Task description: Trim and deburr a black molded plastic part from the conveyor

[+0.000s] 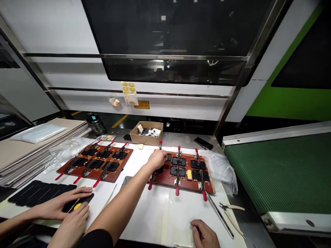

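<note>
Where the left hand reaches, six clamps, one board (of two)

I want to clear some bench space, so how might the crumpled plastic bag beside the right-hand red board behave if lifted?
Probably floppy: the plastic bag lies in loose creases beside the red board. It looks thin and translucent, so likely light, though contents are unclear. Its sheen suggests it could slide easily.

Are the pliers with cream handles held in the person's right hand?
No, the pliers lie to the right of the person's right hand, clearly apart from it.
</note>
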### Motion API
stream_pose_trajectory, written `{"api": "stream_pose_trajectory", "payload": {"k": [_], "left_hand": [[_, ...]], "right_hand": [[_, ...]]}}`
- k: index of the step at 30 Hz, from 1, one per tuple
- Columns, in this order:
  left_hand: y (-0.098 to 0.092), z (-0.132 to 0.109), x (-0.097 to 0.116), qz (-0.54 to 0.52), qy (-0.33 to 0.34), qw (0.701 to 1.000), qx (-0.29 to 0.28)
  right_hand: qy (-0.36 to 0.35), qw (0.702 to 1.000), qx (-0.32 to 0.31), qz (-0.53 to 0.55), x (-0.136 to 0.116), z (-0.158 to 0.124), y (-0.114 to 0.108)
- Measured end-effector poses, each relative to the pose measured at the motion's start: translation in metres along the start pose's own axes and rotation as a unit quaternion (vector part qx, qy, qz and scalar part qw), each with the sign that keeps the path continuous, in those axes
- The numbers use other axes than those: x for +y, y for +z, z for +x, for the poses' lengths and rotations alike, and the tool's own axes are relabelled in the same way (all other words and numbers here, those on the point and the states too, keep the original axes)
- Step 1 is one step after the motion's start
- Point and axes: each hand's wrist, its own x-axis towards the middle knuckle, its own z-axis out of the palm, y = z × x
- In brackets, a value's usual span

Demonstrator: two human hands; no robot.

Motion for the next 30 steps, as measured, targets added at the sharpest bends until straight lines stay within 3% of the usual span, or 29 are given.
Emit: {"api": "stream_pose_trajectory", "payload": {"k": [3,6,10,13,15,17,20,23,25,28,30], "left_hand": [[0.017,-0.046,0.043,-0.090,0.081,0.993,0.014],[0.061,-0.102,0.067,-0.251,0.090,0.964,-0.008],[0.137,-0.167,0.065,-0.433,0.014,0.901,-0.031],[0.168,-0.200,0.059,-0.590,-0.113,0.799,0.009],[0.172,-0.212,0.056,-0.646,-0.199,0.737,0.028],[0.171,-0.219,0.052,-0.638,-0.250,0.728,-0.002],[0.173,-0.234,0.044,-0.612,-0.292,0.723,-0.132],[0.179,-0.251,0.040,-0.595,-0.249,0.718,-0.262],[0.183,-0.257,0.040,-0.588,-0.202,0.724,-0.298],[0.184,-0.259,0.044,-0.603,-0.182,0.717,-0.298],[0.183,-0.259,0.047,-0.617,-0.185,0.710,-0.284]], "right_hand": [[-0.015,0.999,-0.027,0.018,-0.001,0.006,-0.008],[0.033,0.997,-0.055,0.043,-0.010,0.009,-0.016],[0.097,0.987,-0.053,0.116,-0.045,-0.003,-0.027],[0.080,0.983,-0.061,0.153,-0.071,-0.011,-0.035],[0.092,0.979,-0.047,0.174,-0.077,-0.010,-0.041],[0.109,0.976,-0.019,0.188,-0.075,-0.007,-0.049],[0.093,0.980,-0.029,0.173,-0.069,-0.005,-0.063],[0.043,0.979,-0.119,0.158,-0.062,-0.004,-0.081],[0.032,0.976,-0.159,0.142,-0.052,0.002,-0.097],[0.075,0.993,-0.095,-0.004,-0.018,0.022,-0.126],[0.129,0.974,-0.072,-0.170,0.012,0.036,-0.145]]}}
